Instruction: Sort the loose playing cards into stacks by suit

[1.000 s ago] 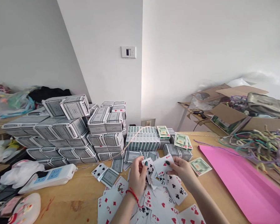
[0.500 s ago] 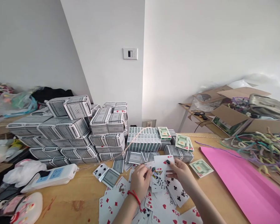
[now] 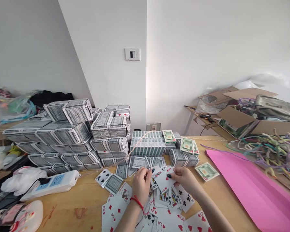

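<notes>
My right hand (image 3: 185, 178) pinches an ace of hearts, a white playing card (image 3: 166, 182), between thumb and fingers, tilted over the loose pile. Close beside it, my left hand (image 3: 142, 185), with a red string bracelet (image 3: 138, 204) at the wrist, is closed with its thumb on the edge of a king card (image 3: 157, 173). Part of that card is hidden by the ace. Beneath both hands lie scattered face-up cards, among them a five of clubs (image 3: 185, 198), a three of hearts (image 3: 170, 222) and a three of diamonds (image 3: 116, 211).
Tall stacks of grey-backed card decks (image 3: 70, 133) stand at left and centre. Green card boxes (image 3: 189, 145) sit right of centre. A white power strip (image 3: 60, 183) lies left, pink sheet (image 3: 241, 190) right. Beyond it are tangled fuzzy strands (image 3: 275, 154) and a cardboard box (image 3: 268, 129).
The ace of hearts has come down and tilted in my right hand. A king card now shows at my left fingertips. The camera view has shifted slightly.
</notes>
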`<state>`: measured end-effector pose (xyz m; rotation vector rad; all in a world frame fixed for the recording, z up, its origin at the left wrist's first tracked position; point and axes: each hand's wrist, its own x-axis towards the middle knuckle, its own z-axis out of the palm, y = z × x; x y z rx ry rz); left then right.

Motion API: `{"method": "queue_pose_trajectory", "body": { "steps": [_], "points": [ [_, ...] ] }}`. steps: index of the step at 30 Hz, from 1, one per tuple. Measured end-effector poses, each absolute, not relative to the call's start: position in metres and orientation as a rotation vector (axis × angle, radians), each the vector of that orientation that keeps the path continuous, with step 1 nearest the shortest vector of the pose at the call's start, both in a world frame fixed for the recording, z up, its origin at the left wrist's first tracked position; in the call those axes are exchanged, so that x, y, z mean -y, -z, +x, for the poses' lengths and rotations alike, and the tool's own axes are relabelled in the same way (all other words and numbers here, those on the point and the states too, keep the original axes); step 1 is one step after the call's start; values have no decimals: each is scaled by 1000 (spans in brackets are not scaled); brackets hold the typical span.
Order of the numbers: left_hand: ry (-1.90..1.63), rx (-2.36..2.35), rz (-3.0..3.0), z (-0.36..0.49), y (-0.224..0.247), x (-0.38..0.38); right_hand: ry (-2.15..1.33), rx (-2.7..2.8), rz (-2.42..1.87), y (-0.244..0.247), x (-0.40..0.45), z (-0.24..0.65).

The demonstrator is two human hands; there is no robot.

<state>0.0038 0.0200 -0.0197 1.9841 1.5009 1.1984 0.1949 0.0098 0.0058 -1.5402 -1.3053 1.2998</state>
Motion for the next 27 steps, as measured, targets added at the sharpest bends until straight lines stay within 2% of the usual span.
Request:
{"method": "queue_pose_trajectory", "body": {
  "steps": [6, 14, 21, 27],
  "points": [
    [-1134, -1400, 1968, 3, 22, -17, -1018, 1586, -1631, -12, -7, 190],
    [-1113, -1255, 1759, 5, 16, -17, -1017, 1568, -1575, -13, -7, 190],
    [-1153, -1057, 1208, 8, 10, -16, -1272, 1358, -1418, -17, -3, 182],
    [-1119, -988, 1290, 8, 10, -17, -1395, 1150, -1231, -13, -5, 178]
  ]
}}
